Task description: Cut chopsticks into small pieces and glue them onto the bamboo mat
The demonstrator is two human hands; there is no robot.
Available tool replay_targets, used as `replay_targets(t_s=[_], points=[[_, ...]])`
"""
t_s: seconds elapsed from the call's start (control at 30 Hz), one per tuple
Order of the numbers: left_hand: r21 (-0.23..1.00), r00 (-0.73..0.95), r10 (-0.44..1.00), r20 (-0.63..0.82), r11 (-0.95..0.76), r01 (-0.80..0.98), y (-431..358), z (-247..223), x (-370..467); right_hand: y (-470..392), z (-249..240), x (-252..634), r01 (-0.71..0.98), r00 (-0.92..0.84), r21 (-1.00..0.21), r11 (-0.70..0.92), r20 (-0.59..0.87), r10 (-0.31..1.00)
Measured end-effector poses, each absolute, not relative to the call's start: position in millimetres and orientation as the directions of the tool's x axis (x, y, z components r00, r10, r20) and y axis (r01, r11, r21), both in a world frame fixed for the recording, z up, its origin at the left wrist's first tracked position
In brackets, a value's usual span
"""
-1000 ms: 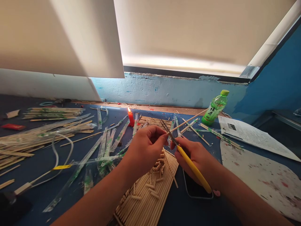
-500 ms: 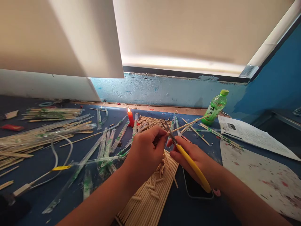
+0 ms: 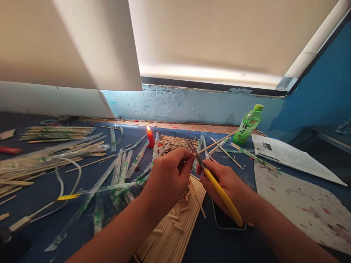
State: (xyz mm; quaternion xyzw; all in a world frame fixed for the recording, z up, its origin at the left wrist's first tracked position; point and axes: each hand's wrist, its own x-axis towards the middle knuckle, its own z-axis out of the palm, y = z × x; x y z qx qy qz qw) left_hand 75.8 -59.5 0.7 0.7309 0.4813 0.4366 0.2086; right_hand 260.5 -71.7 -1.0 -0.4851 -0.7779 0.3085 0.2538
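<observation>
My left hand (image 3: 172,171) pinches the near end of a thin wooden chopstick (image 3: 219,141), which slants up to the right toward the bottle. In my right hand (image 3: 227,182) is a pair of scissors (image 3: 219,188) with yellow handles, its dark blades crossing the stick right by my left fingertips. Below both hands lies a panel of chopsticks set side by side (image 3: 175,244), with several short cut pieces (image 3: 177,223) scattered on it. My fingers hide the stick's gripped end.
A lit red candle (image 3: 150,138) stands behind my left hand. Torn plastic wrappers (image 3: 120,175) and chopstick bundles (image 3: 57,133) spread leftward, beside a white cable (image 3: 59,179). On the right are a green tea bottle (image 3: 246,126), printed paper (image 3: 290,157), a stained sheet (image 3: 301,208) and a phone (image 3: 225,217).
The view has shifted slightly, so the surroundings sit a little further left. Both hands keep nearly the same pose, with the scissor blades still across the chopstick.
</observation>
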Motion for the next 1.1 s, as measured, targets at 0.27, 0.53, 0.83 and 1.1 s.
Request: replay_targets(t_s=[0.27,0.53,0.83,1.1], points=[[0.867,0.177,0.949,0.259,-0.31,0.39,-53.5,-0.2,75.9,-67.1,-2.8,260.7,0.572,-0.423,-0.748,0.336,0.082,0.902],[0.979,0.224,0.974,-0.033,0.076,-0.187,-49.5,1.8,82.1,-57.7,-3.5,273.5,0.572,-0.401,-0.765,0.297,0.054,0.914],[0.819,0.308,0.939,-0.151,0.293,-0.494,-46.3,-8.4,82.9,-48.2,-2.2,288.4,0.458,-0.478,-0.841,0.286,0.038,0.878],[0.848,0.258,0.963,-0.085,0.205,-0.488,-37.8,2.5,68.9,-2.6,-19.3,335.6,0.863,0.025,-0.5,0.077,0.196,0.98]])
